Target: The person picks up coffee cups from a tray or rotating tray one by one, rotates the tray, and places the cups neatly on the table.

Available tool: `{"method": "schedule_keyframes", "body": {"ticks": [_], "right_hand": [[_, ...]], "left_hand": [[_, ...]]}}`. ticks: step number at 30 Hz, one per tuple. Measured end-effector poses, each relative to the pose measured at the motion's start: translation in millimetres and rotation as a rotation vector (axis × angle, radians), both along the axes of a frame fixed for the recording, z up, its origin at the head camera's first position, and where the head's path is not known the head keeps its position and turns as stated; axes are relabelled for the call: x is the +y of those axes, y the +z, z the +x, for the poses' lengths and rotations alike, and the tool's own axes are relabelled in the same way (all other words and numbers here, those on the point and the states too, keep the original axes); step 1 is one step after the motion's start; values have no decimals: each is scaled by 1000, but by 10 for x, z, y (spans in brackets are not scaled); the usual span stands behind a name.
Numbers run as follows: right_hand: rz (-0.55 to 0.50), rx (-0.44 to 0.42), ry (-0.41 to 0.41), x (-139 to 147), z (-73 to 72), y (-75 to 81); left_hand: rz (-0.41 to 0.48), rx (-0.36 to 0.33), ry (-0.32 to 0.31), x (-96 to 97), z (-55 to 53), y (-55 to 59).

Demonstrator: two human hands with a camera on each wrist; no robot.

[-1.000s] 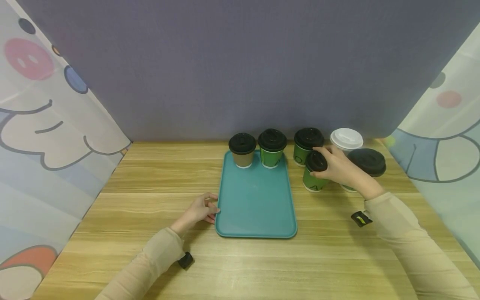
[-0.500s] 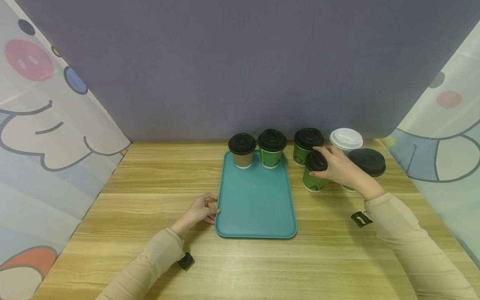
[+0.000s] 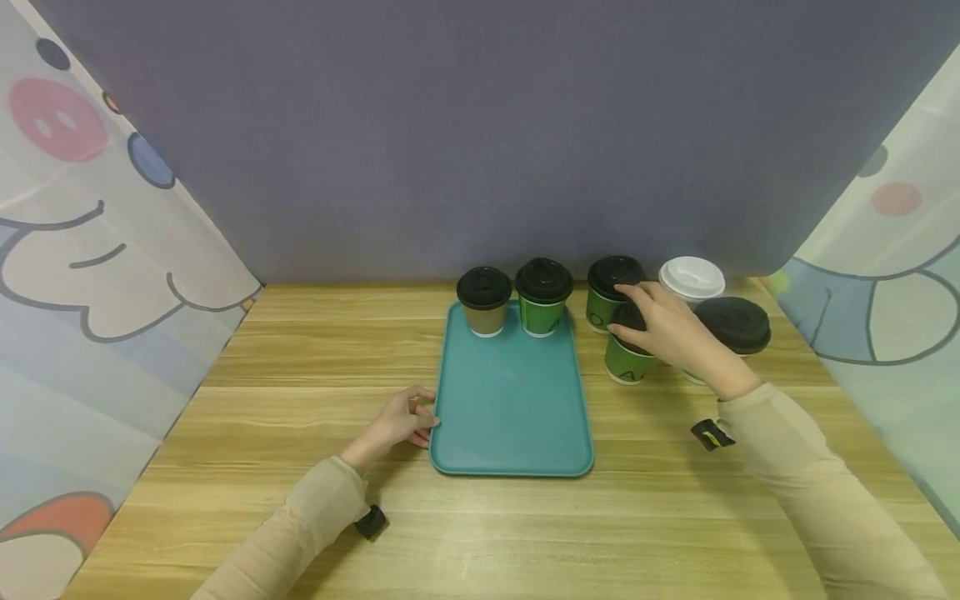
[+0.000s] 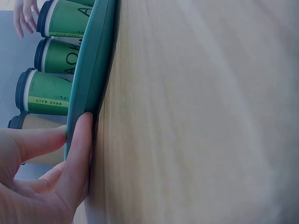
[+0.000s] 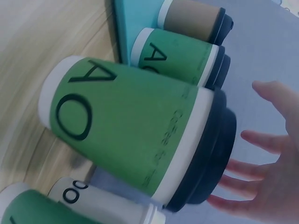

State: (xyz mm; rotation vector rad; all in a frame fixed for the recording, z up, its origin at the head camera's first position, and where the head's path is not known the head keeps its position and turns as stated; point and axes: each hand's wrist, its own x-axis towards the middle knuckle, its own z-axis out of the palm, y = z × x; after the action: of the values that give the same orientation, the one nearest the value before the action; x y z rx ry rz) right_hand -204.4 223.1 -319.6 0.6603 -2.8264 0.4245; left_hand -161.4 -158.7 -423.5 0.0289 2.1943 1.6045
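Observation:
My left hand (image 3: 401, 418) pinches the left rim of a teal tray (image 3: 512, 400); the left wrist view shows thumb and finger on either side of the rim. A brown cup with a black lid (image 3: 484, 302) and a green cup with a black lid (image 3: 542, 315) stand on the tray's far end. Right of the tray, my right hand (image 3: 667, 325) hovers over an upright green lidded cup (image 3: 628, 363). In the right wrist view its fingers are spread, just off the lid (image 5: 205, 154). That hand partly covers this cup's lid in the head view.
Behind that cup stands another green cup with a black lid (image 3: 602, 310). A white-lidded cup (image 3: 693, 277) and a larger black-lidded cup (image 3: 733, 323) are close to the right hand. A grey panel (image 3: 480, 142) borders the wooden table (image 3: 315, 342) at the back.
My right hand has let go of the green cup and moved slightly up and left above its lid. The cup stays in place. My left hand and the tray have not moved.

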Motion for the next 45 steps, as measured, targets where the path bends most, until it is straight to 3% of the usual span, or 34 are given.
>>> {"method": "schedule_keyframes", "body": {"ticks": [14, 24, 43, 45], "right_hand": [[-1, -42, 34, -365, -107, 46], [-28, -136, 31, -623, -206, 83], [-44, -193, -39, -954, -458, 109], [-44, -198, -50, -974, -486, 107]], "left_hand": [[-1, 5, 8, -7, 2, -21], [9, 6, -5, -14, -2, -34], [15, 11, -6, -15, 8, -11], [14, 7, -8, 1, 26, 41]]}}
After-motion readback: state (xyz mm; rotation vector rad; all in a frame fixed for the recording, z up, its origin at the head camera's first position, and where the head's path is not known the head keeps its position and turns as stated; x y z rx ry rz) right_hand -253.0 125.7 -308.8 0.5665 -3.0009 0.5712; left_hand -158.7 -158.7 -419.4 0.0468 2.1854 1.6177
